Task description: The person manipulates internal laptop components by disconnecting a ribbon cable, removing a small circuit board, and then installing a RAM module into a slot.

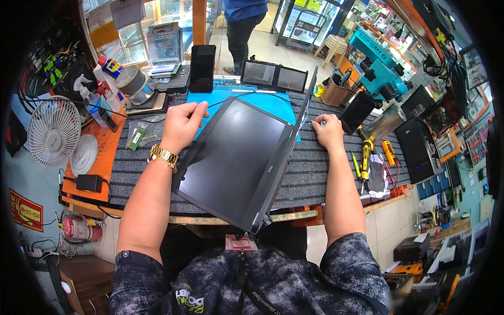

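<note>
A dark laptop [231, 163] rests at an angle on the blue mat [205, 102] and grey ribbed bench mat, its screen panel lying face up and the other half standing steeply at its right. My left hand [183, 125], with a gold watch on the wrist, pinches a thin black cable [226, 101] above the screen's upper-left side. My right hand [326, 130] is closed beside the laptop's raised right half, fingertips on something small that I cannot make out. A green memory module [136, 138] lies in a clear bag left of my left hand.
A white fan [51, 134] and spray bottle [89, 102] stand left. A phone [201, 68] and two small panels [260, 74] stand behind. Yellow tools [366, 157], a metal cylinder [383, 118] and a teal microscope [370, 58] are right. Another person [241, 23] stands beyond the bench.
</note>
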Action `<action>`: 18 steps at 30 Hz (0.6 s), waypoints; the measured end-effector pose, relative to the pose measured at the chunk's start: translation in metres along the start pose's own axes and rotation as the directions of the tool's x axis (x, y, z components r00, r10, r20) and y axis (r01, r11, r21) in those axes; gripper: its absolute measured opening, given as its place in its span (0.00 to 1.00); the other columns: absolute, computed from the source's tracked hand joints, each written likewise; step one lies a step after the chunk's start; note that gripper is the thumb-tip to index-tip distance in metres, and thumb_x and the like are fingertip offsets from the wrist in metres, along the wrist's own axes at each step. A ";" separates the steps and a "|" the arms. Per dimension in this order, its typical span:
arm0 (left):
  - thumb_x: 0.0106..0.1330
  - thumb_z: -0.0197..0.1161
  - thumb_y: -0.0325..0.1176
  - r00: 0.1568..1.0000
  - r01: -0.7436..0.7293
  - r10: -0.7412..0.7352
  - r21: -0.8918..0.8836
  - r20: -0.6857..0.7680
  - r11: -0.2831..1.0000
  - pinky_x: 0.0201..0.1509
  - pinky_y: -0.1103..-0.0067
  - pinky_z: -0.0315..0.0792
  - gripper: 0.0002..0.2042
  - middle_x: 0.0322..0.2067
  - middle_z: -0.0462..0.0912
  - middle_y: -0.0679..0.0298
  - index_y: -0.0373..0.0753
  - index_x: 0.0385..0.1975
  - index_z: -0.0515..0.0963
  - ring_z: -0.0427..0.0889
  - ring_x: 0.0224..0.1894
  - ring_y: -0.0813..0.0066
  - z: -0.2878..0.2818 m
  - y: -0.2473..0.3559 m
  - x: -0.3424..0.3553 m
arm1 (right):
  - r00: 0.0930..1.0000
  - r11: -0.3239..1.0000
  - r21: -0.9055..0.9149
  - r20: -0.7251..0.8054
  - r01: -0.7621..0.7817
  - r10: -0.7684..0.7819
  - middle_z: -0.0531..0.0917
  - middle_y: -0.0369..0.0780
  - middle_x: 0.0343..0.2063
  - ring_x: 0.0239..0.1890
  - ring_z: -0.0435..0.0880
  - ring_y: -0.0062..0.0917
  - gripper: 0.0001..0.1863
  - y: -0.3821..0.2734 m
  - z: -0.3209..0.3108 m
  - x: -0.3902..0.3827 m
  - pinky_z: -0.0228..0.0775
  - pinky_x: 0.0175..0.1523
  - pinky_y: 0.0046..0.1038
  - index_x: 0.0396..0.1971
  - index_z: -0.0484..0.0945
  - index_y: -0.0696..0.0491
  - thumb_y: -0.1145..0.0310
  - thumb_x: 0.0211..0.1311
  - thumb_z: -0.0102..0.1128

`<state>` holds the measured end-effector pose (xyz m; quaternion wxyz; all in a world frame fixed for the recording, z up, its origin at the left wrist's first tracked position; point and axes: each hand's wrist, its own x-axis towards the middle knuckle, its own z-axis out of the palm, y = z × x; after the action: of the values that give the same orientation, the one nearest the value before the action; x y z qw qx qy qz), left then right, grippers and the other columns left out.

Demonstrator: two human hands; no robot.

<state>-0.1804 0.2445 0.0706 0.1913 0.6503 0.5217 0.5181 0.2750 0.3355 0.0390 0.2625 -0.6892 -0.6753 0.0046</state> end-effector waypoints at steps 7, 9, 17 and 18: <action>0.83 0.64 0.47 1.000 -0.003 0.003 -0.001 0.002 1.000 0.28 0.78 0.71 0.24 0.17 0.82 0.67 0.34 0.30 0.90 0.80 0.22 0.82 0.000 0.000 0.000 | 1.000 1.000 0.007 -0.001 -0.004 0.004 0.86 0.41 0.55 0.63 0.81 0.44 0.11 -0.002 -0.001 -0.001 0.73 0.66 0.52 0.40 0.92 0.45 0.56 0.63 0.76; 0.83 0.64 0.47 1.000 -0.004 0.004 0.001 0.002 1.000 0.28 0.78 0.71 0.24 0.17 0.82 0.67 0.34 0.30 0.90 0.80 0.22 0.82 0.000 0.000 0.000 | 1.000 1.000 0.006 -0.001 -0.005 0.005 0.86 0.41 0.54 0.63 0.81 0.43 0.11 -0.002 -0.001 -0.001 0.73 0.66 0.52 0.40 0.92 0.45 0.56 0.63 0.76; 0.82 0.65 0.48 1.000 0.016 -0.016 -0.005 0.007 1.000 0.28 0.78 0.71 0.23 0.17 0.83 0.66 0.33 0.30 0.90 0.80 0.22 0.81 -0.001 0.000 0.000 | 1.000 1.000 0.009 -0.008 0.001 -0.001 0.86 0.41 0.54 0.62 0.81 0.44 0.11 -0.001 0.000 -0.001 0.73 0.65 0.52 0.40 0.92 0.45 0.56 0.63 0.76; 0.81 0.66 0.48 1.000 0.020 -0.020 -0.009 0.008 1.000 0.28 0.78 0.71 0.23 0.17 0.83 0.65 0.33 0.31 0.90 0.81 0.22 0.81 -0.001 0.000 0.000 | 1.000 1.000 0.008 -0.011 0.002 -0.002 0.86 0.41 0.54 0.62 0.81 0.44 0.11 -0.001 0.000 -0.001 0.73 0.65 0.53 0.40 0.92 0.45 0.56 0.63 0.76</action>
<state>-0.1812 0.2446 0.0708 0.2013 0.6462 0.5251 0.5158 0.2739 0.3350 0.0391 0.2688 -0.6875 -0.6746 0.0033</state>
